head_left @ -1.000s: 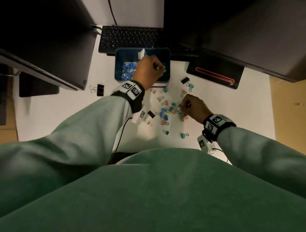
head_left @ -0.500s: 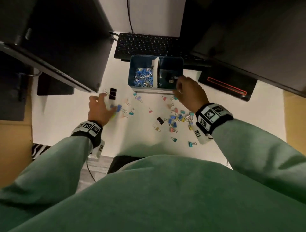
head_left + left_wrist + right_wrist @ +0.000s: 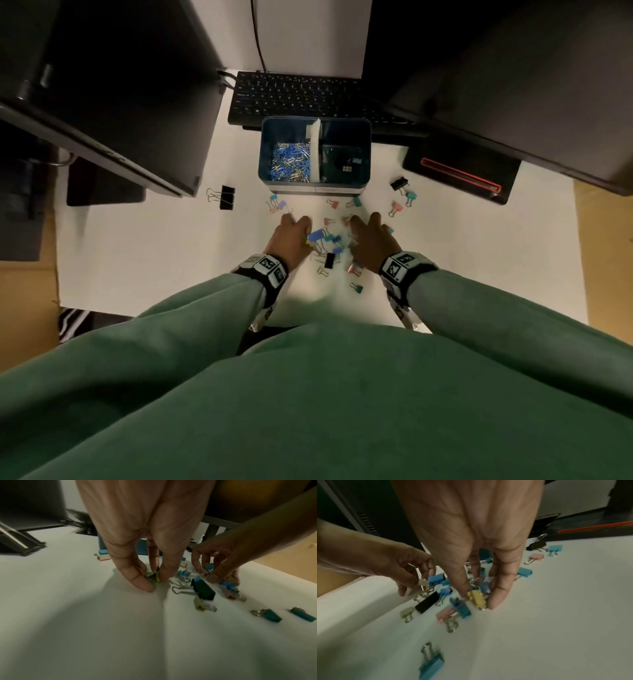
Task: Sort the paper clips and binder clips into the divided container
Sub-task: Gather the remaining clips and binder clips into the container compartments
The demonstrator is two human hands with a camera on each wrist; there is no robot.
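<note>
The blue divided container (image 3: 317, 183) stands at the back of the white desk; paper clips (image 3: 291, 161) fill its left compartment, and a few binder clips (image 3: 347, 164) lie in its right one. A pile of coloured binder clips (image 3: 330, 240) is scattered in front of it. My left hand (image 3: 294, 233) is at the pile's left edge and pinches a yellow binder clip (image 3: 153, 578) against the desk. My right hand (image 3: 370, 233) is at the pile's right edge, thumb and forefinger closed round another yellow binder clip (image 3: 476, 599). A black clip (image 3: 427, 603) lies between the hands.
A keyboard (image 3: 298, 99) sits behind the container, with dark monitors to the left (image 3: 102, 85) and right (image 3: 513, 68). A black device with a red line (image 3: 459, 173) lies at the right. A large black binder clip (image 3: 226, 197) lies apart on the left; more clips (image 3: 404, 195) are at the right.
My left hand has come in from the far left and my right hand has drawn back from the container. Both are now down on the pile, each pinching a yellow clip.
</note>
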